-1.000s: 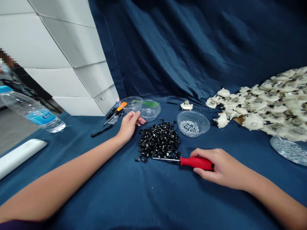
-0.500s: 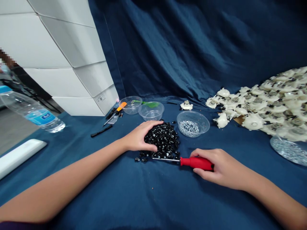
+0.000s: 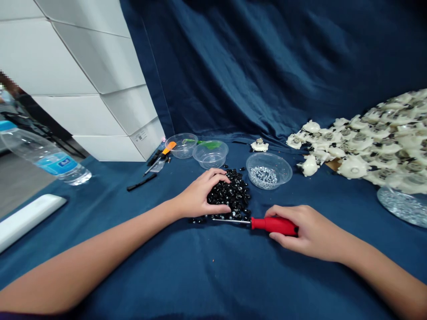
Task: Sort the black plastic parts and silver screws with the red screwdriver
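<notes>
A heap of small black parts (image 3: 231,193) with shiny metal bits lies on the blue cloth (image 3: 187,271). My left hand (image 3: 203,193) rests against the heap's left side, thumb and fingers spread around it; nothing is seen gripped. In my right hand (image 3: 307,233) is a red-handled screwdriver (image 3: 275,226), the fingers wrapped round its handle. Its metal shaft points left along the heap's front edge. Just behind and right of the heap stands a clear bowl (image 3: 282,178) holding small silver screws (image 3: 263,177).
Two more clear bowls (image 3: 210,162) stand behind the heap, near an orange-handled tool (image 3: 169,147). Many cream plastic parts (image 3: 358,146) pile up at the right, by another container of silver pieces (image 3: 400,206). White boxes (image 3: 80,111) and a water bottle (image 3: 56,160) are at the left.
My left hand has slid slightly right and forward over the heap, its fingers now curving further onto the black parts. My right hand and the screwdriver stay nearly still.
</notes>
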`<state>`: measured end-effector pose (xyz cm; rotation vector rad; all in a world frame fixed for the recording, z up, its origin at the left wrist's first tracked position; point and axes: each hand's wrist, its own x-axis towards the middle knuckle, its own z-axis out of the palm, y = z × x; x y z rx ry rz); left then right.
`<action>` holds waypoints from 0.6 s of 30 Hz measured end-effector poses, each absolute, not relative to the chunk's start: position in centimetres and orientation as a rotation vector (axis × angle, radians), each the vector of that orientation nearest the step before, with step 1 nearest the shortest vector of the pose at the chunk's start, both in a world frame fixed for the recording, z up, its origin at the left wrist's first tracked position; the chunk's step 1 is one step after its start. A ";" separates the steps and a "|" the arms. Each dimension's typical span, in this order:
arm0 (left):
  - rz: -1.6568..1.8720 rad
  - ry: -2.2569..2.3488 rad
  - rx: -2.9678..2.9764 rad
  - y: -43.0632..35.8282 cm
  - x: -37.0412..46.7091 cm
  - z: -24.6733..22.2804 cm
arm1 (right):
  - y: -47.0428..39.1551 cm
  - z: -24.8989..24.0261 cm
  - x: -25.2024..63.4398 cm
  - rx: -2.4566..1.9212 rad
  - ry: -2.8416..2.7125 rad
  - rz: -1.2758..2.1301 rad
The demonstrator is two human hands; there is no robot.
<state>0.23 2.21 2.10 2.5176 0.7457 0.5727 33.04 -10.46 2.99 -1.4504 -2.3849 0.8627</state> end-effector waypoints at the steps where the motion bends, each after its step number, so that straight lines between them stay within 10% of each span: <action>1: 0.582 0.742 2.517 2.3 0.2 2.1 | -10.5 3.0 33.0 -1.451 -2.384 0.863; 18: 0.663 0.660 2.546 3.3 0.2 2.0 | -10.7 3.2 33.0 -1.466 -2.383 0.858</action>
